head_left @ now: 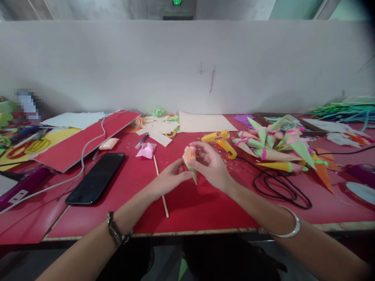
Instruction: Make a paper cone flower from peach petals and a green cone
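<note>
A small craft ice-cream cone is held over the red table in front of me. It has a green pointed paper cone, a ridged peach top and a bit of pink at the upper edge. From the right, my right hand grips it between thumb and fingers. My left hand closes on its left side, the thumb reaching across the green part. Under my left wrist lies a thin wooden stick. Beyond the hands are a pink clay packet and a yellow glue gun.
Similar paper cones are piled on the right, near the looped black cord. On the left lie a black phone, a peach clay packet and a red board. A white partition stands behind.
</note>
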Demonstrator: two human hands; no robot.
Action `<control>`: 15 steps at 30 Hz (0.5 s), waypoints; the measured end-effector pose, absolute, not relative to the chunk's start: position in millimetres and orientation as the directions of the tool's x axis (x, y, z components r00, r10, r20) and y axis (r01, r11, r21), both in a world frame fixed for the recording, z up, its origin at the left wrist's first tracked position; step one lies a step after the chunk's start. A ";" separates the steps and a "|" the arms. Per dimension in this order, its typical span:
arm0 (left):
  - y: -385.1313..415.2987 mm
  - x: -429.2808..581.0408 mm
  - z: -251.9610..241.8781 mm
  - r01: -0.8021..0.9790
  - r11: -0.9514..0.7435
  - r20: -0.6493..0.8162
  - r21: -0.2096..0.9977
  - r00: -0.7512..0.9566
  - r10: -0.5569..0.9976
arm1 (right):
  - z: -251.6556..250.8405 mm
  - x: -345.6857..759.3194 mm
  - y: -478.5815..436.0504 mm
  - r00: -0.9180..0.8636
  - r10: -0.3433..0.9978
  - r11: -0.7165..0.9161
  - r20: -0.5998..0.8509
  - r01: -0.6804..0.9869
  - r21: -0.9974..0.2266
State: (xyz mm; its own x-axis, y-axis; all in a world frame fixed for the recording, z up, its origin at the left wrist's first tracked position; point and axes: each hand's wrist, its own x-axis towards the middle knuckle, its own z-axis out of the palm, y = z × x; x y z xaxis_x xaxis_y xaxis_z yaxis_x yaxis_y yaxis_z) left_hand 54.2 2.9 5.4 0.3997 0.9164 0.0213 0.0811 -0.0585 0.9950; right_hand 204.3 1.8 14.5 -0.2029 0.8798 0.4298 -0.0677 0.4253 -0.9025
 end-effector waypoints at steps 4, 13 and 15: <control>-2.8 62.2 6.0 0.162 -0.215 0.136 0.963 0.396 0.908 | 16.5 202.8 -0.4 -0.208 0.893 0.386 0.400 -0.108 -0.916; -1.3 55.5 10.5 0.282 -0.275 0.142 0.919 0.413 0.900 | 17.6 211.8 9.9 0.010 0.899 0.437 0.437 -0.060 -0.897; -2.3 55.0 11.3 0.300 -0.298 0.146 0.906 0.441 0.886 | 18.9 215.0 11.9 0.080 0.874 0.483 0.480 -0.027 -0.875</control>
State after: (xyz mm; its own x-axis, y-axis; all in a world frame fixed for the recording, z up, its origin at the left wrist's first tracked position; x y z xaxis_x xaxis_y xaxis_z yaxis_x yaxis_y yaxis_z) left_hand 55.0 -2.3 11.3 0.4407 0.8858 0.1455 0.3003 -0.2983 0.9060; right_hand 215.0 11.9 18.9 0.0799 0.8737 0.4799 -0.0270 0.4832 -0.8751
